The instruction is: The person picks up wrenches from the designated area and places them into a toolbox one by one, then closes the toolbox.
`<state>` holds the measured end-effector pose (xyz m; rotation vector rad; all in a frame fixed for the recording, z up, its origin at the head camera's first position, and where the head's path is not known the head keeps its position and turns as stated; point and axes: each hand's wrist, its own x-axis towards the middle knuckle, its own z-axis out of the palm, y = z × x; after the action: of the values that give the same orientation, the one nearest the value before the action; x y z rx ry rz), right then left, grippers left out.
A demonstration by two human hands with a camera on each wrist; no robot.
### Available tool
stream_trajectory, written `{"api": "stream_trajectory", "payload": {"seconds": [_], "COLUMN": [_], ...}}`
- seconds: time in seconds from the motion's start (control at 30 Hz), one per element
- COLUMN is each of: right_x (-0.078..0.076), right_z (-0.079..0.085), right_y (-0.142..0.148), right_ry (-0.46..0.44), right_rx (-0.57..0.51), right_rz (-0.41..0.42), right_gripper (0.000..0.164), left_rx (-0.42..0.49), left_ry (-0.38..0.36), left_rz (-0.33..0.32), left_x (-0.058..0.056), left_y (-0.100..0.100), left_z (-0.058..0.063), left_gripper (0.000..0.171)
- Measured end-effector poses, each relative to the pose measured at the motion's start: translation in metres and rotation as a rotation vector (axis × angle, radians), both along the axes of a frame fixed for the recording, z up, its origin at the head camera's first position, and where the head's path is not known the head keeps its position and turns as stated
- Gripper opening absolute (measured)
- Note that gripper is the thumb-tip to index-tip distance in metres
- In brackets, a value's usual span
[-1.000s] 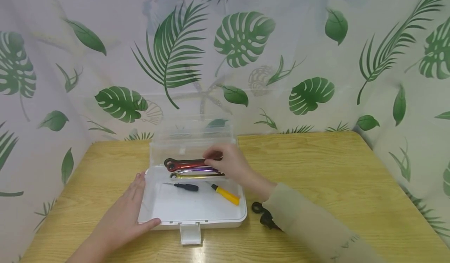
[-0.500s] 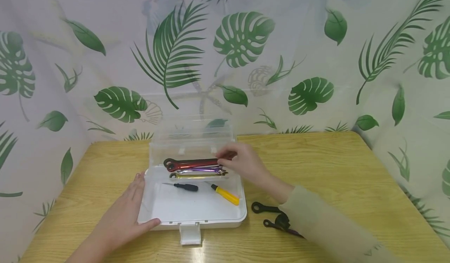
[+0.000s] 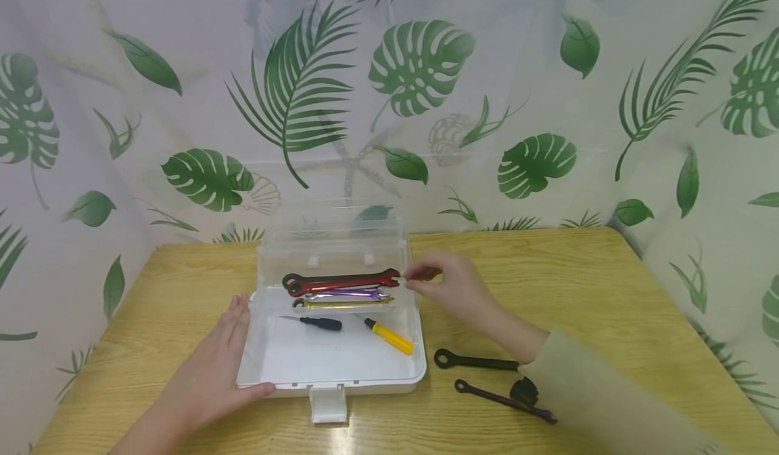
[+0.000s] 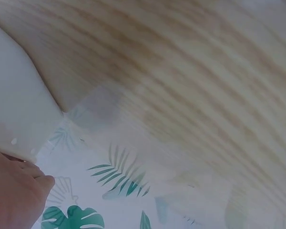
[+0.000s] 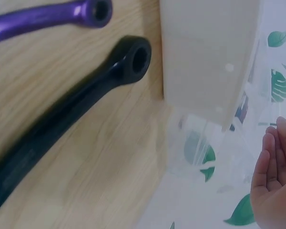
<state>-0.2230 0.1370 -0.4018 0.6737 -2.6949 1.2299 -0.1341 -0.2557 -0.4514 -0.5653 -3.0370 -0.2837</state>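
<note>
Nearest the viewer, on a yellow wood-grain table [image 3: 639, 347], a slim dark purple metal wrench [image 3: 499, 397] lay with its ring end pointing left; beyond it, past a small black object [image 3: 523, 393], a thicker black metal wrench [image 3: 481, 361] also ran left to right, ring end left, its right end hidden by a pale green sleeve [image 3: 596, 380]. Left of these stood an open white plastic box [image 3: 328, 370]; the left hand [image 3: 209, 360] lay along its left side, fingers fairly straight, thumb stretched to the front edge. Inside, a yellow-handled tool [image 3: 392, 337] slanted toward the near right corner; a black-handled screwdriver [image 3: 322, 323] pointed its tip left. Farther back, in a clear plastic compartment [image 3: 274, 272], lay a gold wrench [image 3: 343, 303], a shiny purple-and-silver wrench [image 3: 349, 294] and a glossy red wrench [image 3: 341, 283], long axes left to right; the red one's ring end pointed left, its open end right; any lettering was too small to read. The right hand [image 3: 453, 286] hovered just right of that open end, fingers loosely bent and thumb near the fingertips, holding nothing; behind rose a transparent lid [image 3: 335, 228] and a leaf-printed cloth [image 3: 548, 49].
</note>
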Motion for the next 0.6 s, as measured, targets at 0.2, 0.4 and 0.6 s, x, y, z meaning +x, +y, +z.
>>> {"api": "stream_trajectory", "payload": {"seconds": [0.2,0.4,0.6], "right_x": [0.002,0.005,0.01], "right_z": [0.004,0.007,0.007], "right_y": [0.017,0.035,0.053], "right_ry": [0.005,0.017,0.022], "right_rx": [0.017,0.031,0.043], "right_rz": [-0.031,-0.06,-0.088], "right_gripper": [0.01,0.011,0.01], "left_rx": [-0.042,-0.099,-0.112], "left_ry": [0.004,0.041,0.055], "left_rz": [-0.009,-0.008,-0.007], "left_x": [-0.001,-0.001,-0.001], "left_y": [0.001,0.002,0.002], "left_z": [0.003,0.003,0.004], "left_gripper": [0.135,0.137,0.136]}}
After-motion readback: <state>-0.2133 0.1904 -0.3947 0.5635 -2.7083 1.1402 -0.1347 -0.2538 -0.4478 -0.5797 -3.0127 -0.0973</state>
